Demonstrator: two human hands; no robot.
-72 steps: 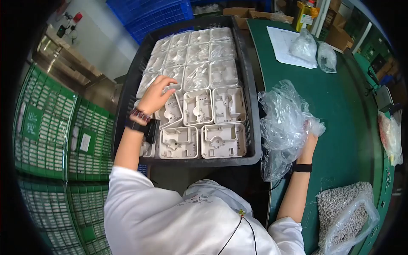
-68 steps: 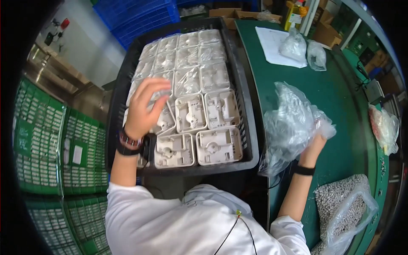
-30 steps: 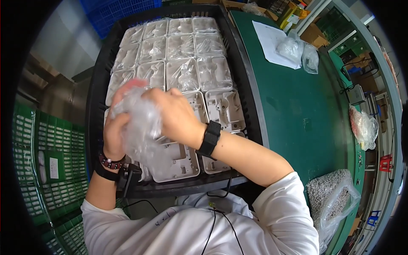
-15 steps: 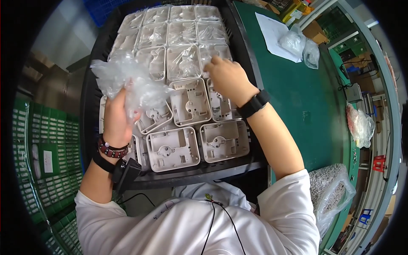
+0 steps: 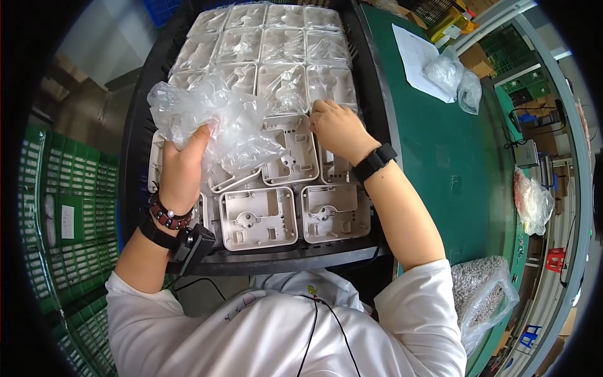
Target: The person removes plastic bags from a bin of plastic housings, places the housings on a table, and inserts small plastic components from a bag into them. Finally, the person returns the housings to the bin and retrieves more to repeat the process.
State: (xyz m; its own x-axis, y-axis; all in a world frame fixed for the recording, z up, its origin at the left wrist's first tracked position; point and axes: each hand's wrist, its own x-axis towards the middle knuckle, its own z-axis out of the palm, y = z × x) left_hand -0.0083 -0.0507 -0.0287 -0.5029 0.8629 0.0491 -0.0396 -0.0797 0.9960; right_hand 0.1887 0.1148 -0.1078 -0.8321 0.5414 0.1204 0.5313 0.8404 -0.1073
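My left hand point(image 5: 182, 166) is closed round a crumpled bunch of clear plastic bags point(image 5: 217, 119), which hangs over the middle-left housings and hides some of them. My right hand point(image 5: 342, 132) has its fingers curled together at the near edge of a bagged housing point(image 5: 328, 85) in the third row. What those fingers pinch, if anything, is hidden. Beneath this hand lies a bare housing point(image 5: 333, 166), partly covered. Other bare light-grey plastic housings point(image 5: 257, 232) lie open side up in the near rows. Bagged ones point(image 5: 242, 45) fill the far rows.
A black crate point(image 5: 308, 254) holds all the housings. To its right is a green table point(image 5: 440, 182) with a white sheet point(image 5: 411, 56), clear bags point(image 5: 443, 72) and a bag of small grey pieces point(image 5: 480, 292). Green crates point(image 5: 78, 220) stand at the left.
My right hand has come slightly nearer to me, still with curled fingers. The bag bunch in my left hand has spread rightward over the housings. The whole view has shifted a little.
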